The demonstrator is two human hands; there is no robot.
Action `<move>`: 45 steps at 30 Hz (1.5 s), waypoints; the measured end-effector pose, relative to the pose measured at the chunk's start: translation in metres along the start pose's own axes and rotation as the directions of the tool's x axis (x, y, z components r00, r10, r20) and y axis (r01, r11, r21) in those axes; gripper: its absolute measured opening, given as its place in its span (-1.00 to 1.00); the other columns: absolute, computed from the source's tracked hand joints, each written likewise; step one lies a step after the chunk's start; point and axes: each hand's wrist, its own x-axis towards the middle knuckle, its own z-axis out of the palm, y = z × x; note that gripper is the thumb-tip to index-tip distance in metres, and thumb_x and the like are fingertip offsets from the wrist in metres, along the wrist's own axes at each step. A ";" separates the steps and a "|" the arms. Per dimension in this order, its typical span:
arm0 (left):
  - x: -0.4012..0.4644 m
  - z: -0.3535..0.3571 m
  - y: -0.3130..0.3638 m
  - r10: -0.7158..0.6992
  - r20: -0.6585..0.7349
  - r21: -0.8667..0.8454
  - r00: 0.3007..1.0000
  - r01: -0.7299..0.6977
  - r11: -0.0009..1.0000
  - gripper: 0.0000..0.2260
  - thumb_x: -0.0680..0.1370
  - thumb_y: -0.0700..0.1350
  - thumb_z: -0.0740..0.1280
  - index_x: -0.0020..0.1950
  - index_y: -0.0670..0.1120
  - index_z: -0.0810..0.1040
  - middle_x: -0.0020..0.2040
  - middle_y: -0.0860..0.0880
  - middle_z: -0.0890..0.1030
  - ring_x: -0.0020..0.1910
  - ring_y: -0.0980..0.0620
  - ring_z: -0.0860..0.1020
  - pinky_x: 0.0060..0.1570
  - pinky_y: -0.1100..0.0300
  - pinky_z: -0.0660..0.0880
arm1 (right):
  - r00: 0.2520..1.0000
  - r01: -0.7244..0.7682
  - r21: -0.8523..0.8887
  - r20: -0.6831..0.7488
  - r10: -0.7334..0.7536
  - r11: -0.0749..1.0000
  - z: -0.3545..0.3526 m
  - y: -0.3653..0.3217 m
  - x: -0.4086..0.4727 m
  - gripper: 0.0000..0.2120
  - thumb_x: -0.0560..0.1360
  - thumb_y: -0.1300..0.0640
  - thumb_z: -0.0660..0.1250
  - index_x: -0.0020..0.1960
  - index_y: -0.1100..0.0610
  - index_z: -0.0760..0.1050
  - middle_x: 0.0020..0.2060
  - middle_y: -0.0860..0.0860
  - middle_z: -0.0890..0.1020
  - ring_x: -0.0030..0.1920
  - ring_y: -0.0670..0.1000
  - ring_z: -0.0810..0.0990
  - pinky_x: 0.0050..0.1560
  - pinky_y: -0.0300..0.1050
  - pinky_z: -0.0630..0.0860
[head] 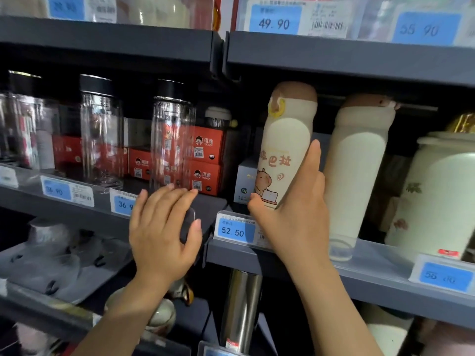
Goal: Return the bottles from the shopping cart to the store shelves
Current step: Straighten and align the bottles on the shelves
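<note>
- Head view: right hand [290, 222] grips the cream cartoon bottle [285, 150], tilted, at the shelf [372, 268] edge beside a matching bottle [357, 176].
- Left hand [164, 235] rests open-fingered, holding nothing.
- Step: placing; next, stand it upright and let go.

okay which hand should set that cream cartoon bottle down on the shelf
Right. The right hand already grips the cream bottle, tilted above the shelf beside a matching bottle. The left hand rests on the neighbouring shelf's corner.
</note>
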 end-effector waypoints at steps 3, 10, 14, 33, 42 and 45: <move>0.000 0.000 0.000 -0.003 0.001 -0.002 1.000 0.003 1.000 -0.63 0.54 -0.02 0.14 0.20 -0.16 0.57 0.11 -0.14 0.62 0.24 -0.10 0.46 0.42 -0.01 0.12 | 0.997 -0.036 0.042 0.064 0.033 0.998 -0.004 0.002 0.001 0.04 0.38 0.01 0.38 0.54 0.00 -0.33 0.22 0.01 0.47 0.01 -0.06 0.40 -0.09 -0.14 0.37; -0.003 -0.002 0.001 -0.013 0.018 -0.005 1.000 0.013 1.000 -0.60 0.55 -0.02 0.13 0.30 -0.14 0.52 0.14 -0.14 0.60 0.26 -0.11 0.45 0.42 -0.04 0.12 | 0.999 -0.026 -0.029 0.028 0.026 0.999 -0.003 0.000 0.002 0.14 0.34 -0.17 0.48 0.55 0.10 -0.26 0.29 0.07 0.33 0.23 0.06 0.42 0.01 -0.15 0.39; -0.003 -0.002 0.001 -0.015 0.006 -0.014 1.000 0.015 1.000 -0.60 0.56 -0.02 0.13 0.32 -0.14 0.50 0.15 -0.13 0.59 0.27 -0.11 0.44 0.43 -0.03 0.11 | 0.999 -0.021 -0.011 0.039 0.022 1.000 -0.003 0.003 0.001 0.08 0.39 -0.10 0.46 0.55 0.09 -0.27 0.29 0.07 0.34 0.21 0.05 0.41 -0.02 -0.21 0.32; -0.003 0.002 0.000 0.015 -0.034 -0.001 0.999 -0.015 1.000 -0.61 0.57 0.00 0.09 0.27 -0.12 0.52 0.10 -0.14 0.62 0.22 -0.13 0.48 0.39 -0.04 0.17 | 0.997 0.021 0.000 0.071 -0.021 1.000 0.006 0.004 0.012 0.04 0.39 -0.12 0.46 0.54 0.01 -0.22 0.26 0.02 0.49 0.20 0.07 0.53 0.13 0.04 0.53; -0.003 -0.001 0.000 0.011 -0.012 -0.013 1.000 -0.012 1.000 -0.62 0.57 0.00 0.08 0.27 -0.13 0.49 0.12 -0.16 0.61 0.23 -0.14 0.46 0.38 -0.09 0.17 | 0.796 0.335 -0.190 -0.467 -0.386 0.923 -0.028 0.027 -0.016 -0.48 0.43 0.04 0.42 0.29 0.18 0.34 0.13 0.21 0.51 0.16 0.11 0.41 0.26 -0.22 0.24; -0.003 0.000 0.001 0.006 -0.015 -0.005 1.000 -0.006 1.000 -0.63 0.57 0.00 0.09 0.25 -0.13 0.50 0.11 -0.17 0.61 0.21 -0.14 0.47 0.38 -0.07 0.17 | 0.852 0.097 -0.238 -0.483 -0.205 0.966 -0.046 0.042 -0.004 -0.31 0.35 -0.05 0.49 0.34 0.14 0.25 0.20 0.25 0.44 0.18 0.16 0.34 0.19 -0.06 0.30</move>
